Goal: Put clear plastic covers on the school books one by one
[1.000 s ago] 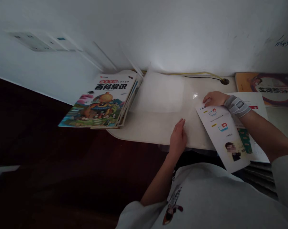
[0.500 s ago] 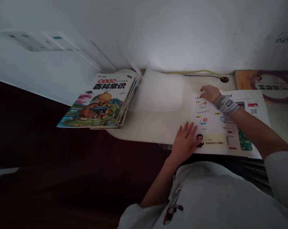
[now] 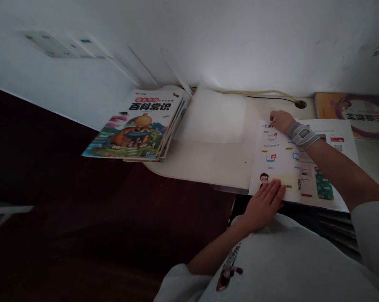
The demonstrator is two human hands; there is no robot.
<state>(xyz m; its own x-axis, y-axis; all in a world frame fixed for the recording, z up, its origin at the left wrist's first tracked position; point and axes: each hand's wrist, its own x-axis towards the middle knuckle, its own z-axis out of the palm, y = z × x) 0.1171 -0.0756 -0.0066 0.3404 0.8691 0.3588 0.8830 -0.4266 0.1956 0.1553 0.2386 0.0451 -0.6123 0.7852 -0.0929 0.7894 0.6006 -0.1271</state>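
A white printed booklet [image 3: 284, 163] with small coloured icons lies flat on the pale desk [image 3: 208, 163] in front of me. My left hand [image 3: 265, 203] rests flat on its near left corner, fingers stretched out together. My right hand [image 3: 280, 120], with a grey wrist strap, presses on the booklet's far left corner; its fingers look curled down onto the page.
A stack of colourful children's books [image 3: 139, 130] overhangs the desk's left end. A translucent sheet [image 3: 214, 117] lies at the back centre. A yellow and black cable [image 3: 265, 94] runs to a hole by the wall. An orange book [image 3: 356, 111] lies far right.
The booklet, first held tilted with its corner off the desk edge, has been turned square and laid flat. My left hand moved right onto its near corner.
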